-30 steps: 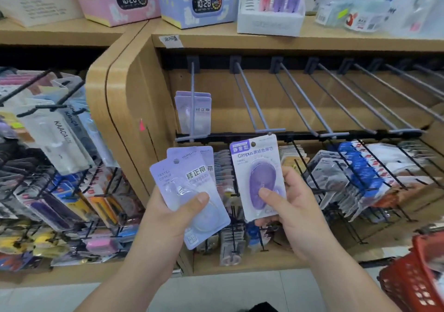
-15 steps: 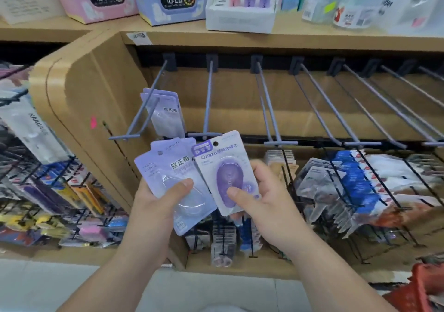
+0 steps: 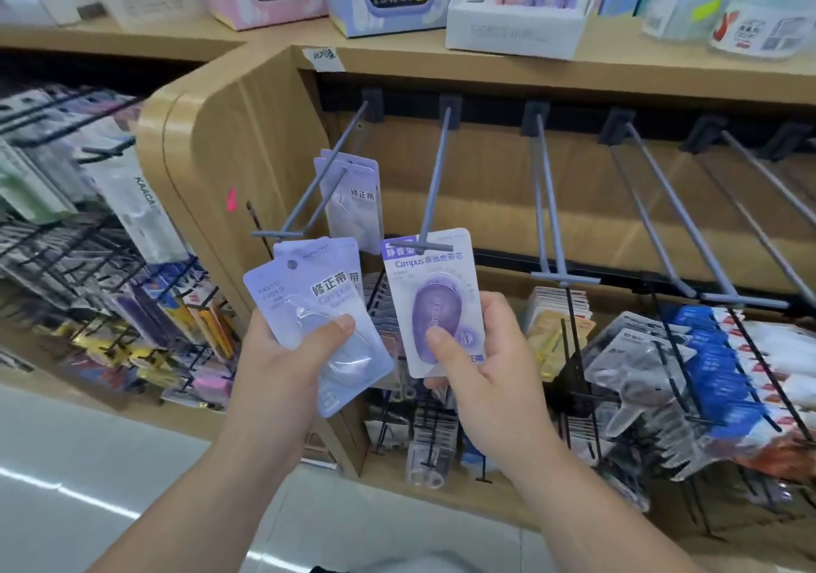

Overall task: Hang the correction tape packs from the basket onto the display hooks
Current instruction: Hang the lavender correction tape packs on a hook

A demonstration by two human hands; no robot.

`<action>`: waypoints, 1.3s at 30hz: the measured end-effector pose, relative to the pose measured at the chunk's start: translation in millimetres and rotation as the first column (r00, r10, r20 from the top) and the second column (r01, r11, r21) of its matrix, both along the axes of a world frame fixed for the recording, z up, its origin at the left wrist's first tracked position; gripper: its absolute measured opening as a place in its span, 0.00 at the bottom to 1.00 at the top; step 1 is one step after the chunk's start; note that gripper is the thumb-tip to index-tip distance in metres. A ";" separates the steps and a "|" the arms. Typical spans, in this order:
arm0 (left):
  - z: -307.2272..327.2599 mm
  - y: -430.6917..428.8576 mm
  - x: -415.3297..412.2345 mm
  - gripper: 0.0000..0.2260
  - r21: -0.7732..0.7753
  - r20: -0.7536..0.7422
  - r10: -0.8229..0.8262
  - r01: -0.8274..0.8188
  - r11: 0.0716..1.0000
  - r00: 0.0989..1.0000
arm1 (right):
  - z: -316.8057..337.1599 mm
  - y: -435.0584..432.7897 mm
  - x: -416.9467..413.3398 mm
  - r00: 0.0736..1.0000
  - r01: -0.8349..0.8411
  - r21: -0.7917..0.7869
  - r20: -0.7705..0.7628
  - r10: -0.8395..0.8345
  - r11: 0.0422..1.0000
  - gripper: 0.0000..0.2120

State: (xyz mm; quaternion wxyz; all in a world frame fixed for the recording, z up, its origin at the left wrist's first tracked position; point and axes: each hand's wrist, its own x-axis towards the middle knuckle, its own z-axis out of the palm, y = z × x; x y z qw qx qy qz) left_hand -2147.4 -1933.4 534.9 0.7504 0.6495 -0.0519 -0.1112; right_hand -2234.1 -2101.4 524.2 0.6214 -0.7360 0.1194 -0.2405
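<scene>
Correction tape packs [image 3: 309,307] were part-hung, by our judgement. At the wooden display [image 3: 207,162], the leftmost hook [image 3: 315,195] carried hung packs [image 3: 355,206]. Our left hand [image 3: 282,374] gripped a fan of packs, thumb pressed across the front. Our right hand [image 3: 481,378] pinched one purple pack [image 3: 435,307], its top lying at the second hook's crossbar [image 3: 430,246]. Next move required: align the hang hole with that tip, then slide the pack toward the far rail.
</scene>
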 end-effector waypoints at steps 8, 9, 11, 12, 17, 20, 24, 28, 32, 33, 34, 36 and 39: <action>-0.5 7.5 8.8 0.23 0.030 -0.008 0.020 -0.020 0.999 1.000 | -3.6 -20.9 59.3 0.970 0.090 -0.008 -0.227 -0.090 0.996 0.05; 0.4 9.3 10.5 0.23 0.032 -0.011 0.019 -0.019 0.999 1.000 | -2.8 -25.5 71.6 0.961 0.111 -0.021 -0.253 -0.113 0.994 0.06; 2.5 12.8 13.1 0.22 0.029 -0.027 0.011 -0.010 1.000 1.000 | 1.9 -33.4 91.1 0.952 0.126 -0.053 -0.276 -0.136 0.991 0.11; 3.7 14.5 14.0 0.22 0.021 -0.039 0.001 0.000 1.000 0.999 | 4.5 -36.6 97.6 0.950 0.129 -0.046 -0.281 -0.137 0.991 0.15; 6.3 23.5 16.3 0.22 -0.060 -0.122 -0.092 0.085 0.995 0.988 | -0.7 -40.9 101.1 0.911 0.192 -0.072 -0.359 -0.205 0.979 0.20; 5.0 28.3 19.5 0.23 -0.096 -0.182 -0.141 0.125 0.988 0.973 | -3.2 -22.2 74.7 0.880 0.314 -0.170 -0.317 -0.354 0.934 0.27; 3.5 29.0 24.1 0.23 -0.103 -0.214 -0.180 0.161 0.982 0.960 | 10.7 29.1 40.0 0.952 0.037 0.093 -0.305 -0.007 0.995 0.13; 5.7 32.2 29.6 0.22 -0.081 -0.200 -0.197 0.185 0.979 0.960 | 19.7 63.6 36.9 0.938 -0.131 0.149 -0.302 0.171 0.980 0.21; 6.8 45.7 36.4 0.24 -0.068 -0.155 -0.220 0.212 0.975 0.963 | 18.6 77.1 44.7 0.942 -0.081 0.109 -0.316 0.112 0.991 0.17; 7.1 50.4 38.7 0.24 -0.079 -0.150 -0.230 0.220 0.972 0.961 | 17.8 79.6 46.0 0.944 -0.082 0.128 -0.308 0.118 0.988 0.16; 6.2 55.6 41.6 0.22 -0.089 -0.147 -0.239 0.228 0.970 0.960 | 16.9 81.9 47.1 0.947 -0.077 0.158 -0.297 0.122 0.985 0.13; 3.9 66.2 47.8 0.19 -0.091 -0.146 -0.260 0.249 0.964 0.955 | 14.4 84.9 47.6 0.952 -0.065 0.219 -0.278 0.126 0.974 0.11; 0.5 78.9 54.4 0.20 -0.077 -0.121 -0.295 0.287 0.955 0.948 | 12.4 89.4 46.8 0.960 -0.056 0.274 -0.249 0.127 0.960 0.10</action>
